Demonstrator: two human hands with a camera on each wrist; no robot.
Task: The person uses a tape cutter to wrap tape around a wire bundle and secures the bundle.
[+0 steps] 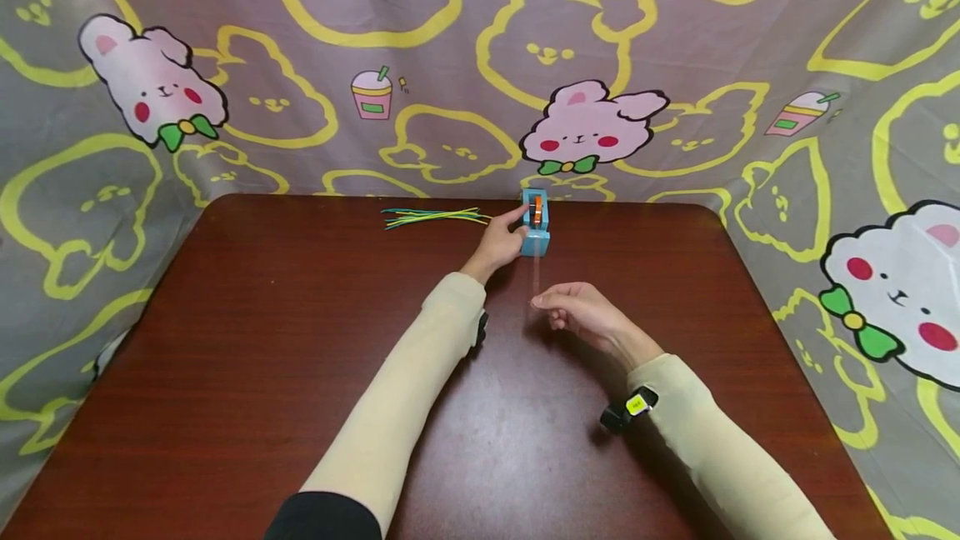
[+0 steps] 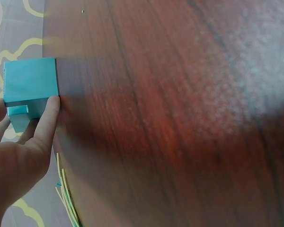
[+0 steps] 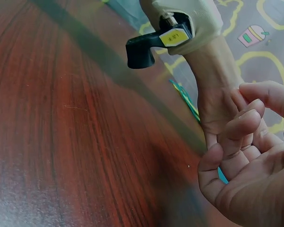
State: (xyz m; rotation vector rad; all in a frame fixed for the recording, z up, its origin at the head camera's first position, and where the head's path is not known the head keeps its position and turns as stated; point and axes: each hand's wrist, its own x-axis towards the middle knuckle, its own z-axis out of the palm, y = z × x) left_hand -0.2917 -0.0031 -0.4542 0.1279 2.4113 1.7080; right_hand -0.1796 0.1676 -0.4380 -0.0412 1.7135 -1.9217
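Observation:
A light-blue tape dispenser with an orange core stands near the table's far edge. My left hand grips it from the left side; in the left wrist view, fingers and thumb spread along the dispenser's body. From its front, a strip of clear tape stretches toward me. My right hand pinches the strip's near end between thumb and index finger. In the right wrist view, the other fingers of the right hand are curled, and the tape does not show.
Several thin yellow, green and blue strands lie left of the dispenser, close to my left hand. A cartoon-printed cloth hangs behind and beside the brown table. A small black camera is strapped to my right wrist.

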